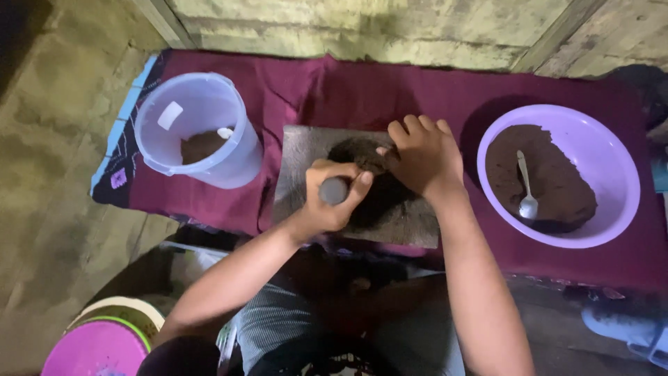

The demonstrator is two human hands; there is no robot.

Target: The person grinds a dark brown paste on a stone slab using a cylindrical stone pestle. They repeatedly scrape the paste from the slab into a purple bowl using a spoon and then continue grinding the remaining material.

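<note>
Here, left hand (327,205) fisted around roller (334,190), right hand (423,157) flat atop.

You have two hands, left (327,205) and right (423,154), one grinding slab (410,223), one roller (334,191), one clear bucket (198,129), one purple basin (598,230), one spoon (526,186), one maroon cloth (369,90) and one pink lid (94,348)
</note>
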